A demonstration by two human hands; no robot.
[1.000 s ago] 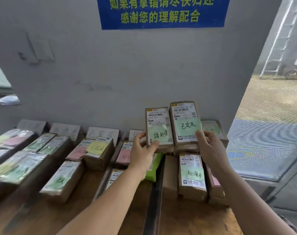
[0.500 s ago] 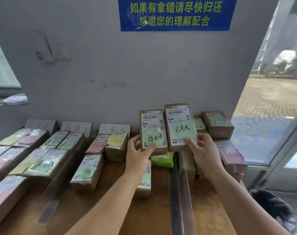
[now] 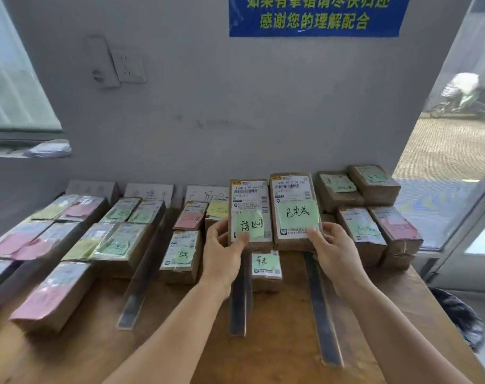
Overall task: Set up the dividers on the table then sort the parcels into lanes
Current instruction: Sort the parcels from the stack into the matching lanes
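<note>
Above table [image 3: 277,328], two held parcels [image 3: 251,212]

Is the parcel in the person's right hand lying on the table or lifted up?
Lifted. The right hand grips the parcel by its lower edge, label facing the camera, above the table.

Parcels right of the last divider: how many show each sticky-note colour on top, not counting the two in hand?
Green-note parcels: 3
Pink-note parcel: 1
Total: 4
Any parcels stacked beneath them hide their notes, so they are not counted.
</note>
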